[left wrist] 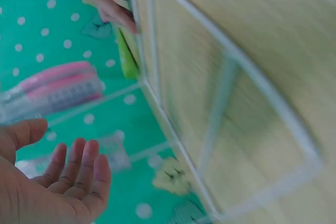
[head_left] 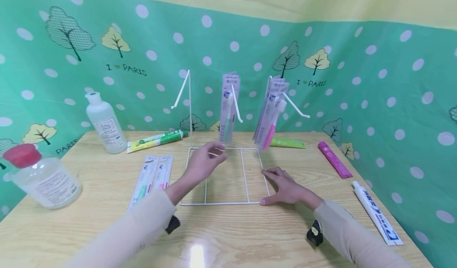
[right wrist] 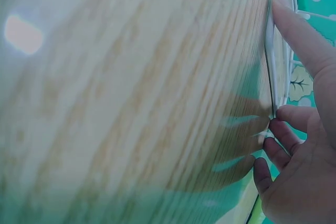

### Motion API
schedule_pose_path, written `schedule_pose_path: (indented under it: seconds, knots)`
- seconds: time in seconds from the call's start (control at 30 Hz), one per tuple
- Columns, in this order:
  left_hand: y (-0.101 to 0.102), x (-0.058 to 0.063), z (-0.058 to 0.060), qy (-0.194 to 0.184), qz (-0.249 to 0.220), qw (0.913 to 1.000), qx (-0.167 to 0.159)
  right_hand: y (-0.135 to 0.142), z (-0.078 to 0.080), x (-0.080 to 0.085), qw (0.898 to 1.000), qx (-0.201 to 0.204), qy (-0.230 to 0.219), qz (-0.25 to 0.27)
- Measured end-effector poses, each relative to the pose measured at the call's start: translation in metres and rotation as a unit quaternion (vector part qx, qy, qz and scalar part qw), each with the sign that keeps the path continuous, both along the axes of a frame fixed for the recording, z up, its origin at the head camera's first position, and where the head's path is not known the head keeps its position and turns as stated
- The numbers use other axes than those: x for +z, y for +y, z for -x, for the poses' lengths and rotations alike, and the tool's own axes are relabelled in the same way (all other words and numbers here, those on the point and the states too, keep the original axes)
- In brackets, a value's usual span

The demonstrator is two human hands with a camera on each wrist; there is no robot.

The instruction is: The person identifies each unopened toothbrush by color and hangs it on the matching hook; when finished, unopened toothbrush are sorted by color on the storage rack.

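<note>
A white wire display rack stands on the table, its flat base towards me and its hooks at the back. My left hand hovers over the left part of the base, fingers loosely bent and holding nothing; its bare palm shows in the left wrist view. My right hand rests at the right front corner, thumb on the wire and fingers spread along the side bar. Packaged toothbrushes hang on the middle hook, and more packs with a pink toothbrush hang on the right one. The left hook is bare.
Two toothbrush packs lie left of the rack. Further left stand a clear pump-less bottle and a red-capped bottle. Toothpaste tubes lie around: green-yellow, lime, magenta, white. A patterned curtain hangs behind.
</note>
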State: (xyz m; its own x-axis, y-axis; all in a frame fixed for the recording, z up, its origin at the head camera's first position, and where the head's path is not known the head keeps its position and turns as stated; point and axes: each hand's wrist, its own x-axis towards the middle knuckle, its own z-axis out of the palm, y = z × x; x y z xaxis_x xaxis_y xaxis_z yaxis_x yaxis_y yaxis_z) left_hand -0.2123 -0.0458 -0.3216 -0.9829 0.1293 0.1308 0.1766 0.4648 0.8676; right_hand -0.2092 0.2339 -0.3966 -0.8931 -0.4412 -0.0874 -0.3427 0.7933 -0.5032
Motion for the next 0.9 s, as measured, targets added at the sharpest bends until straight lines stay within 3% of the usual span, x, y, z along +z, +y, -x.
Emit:
schedule_pose_path:
  seconds: [0.2, 0.4, 0.63, 0.9]
  knots:
    - [-0.049, -0.016, -0.011, 0.013, 0.047, 0.9988, 0.0, 0.001, -0.001, -0.001, 1.0, -0.003, -0.002, 0.002]
    - [-0.103, -0.031, -0.026, -0.002, 0.08, 0.9965, 0.024, -0.001, 0.0, 0.001, 1.0, -0.013, -0.015, 0.004]
    - [-0.156, -0.038, -0.042, -0.055, 0.132, 0.9883, 0.055, -0.002, -0.001, 0.002, 1.0, -0.007, -0.016, 0.007]
    - [-0.194, -0.048, -0.047, -0.136, 0.185, 0.9714, 0.06, -0.002, -0.001, 0.002, 1.0, -0.004, -0.013, 0.004]
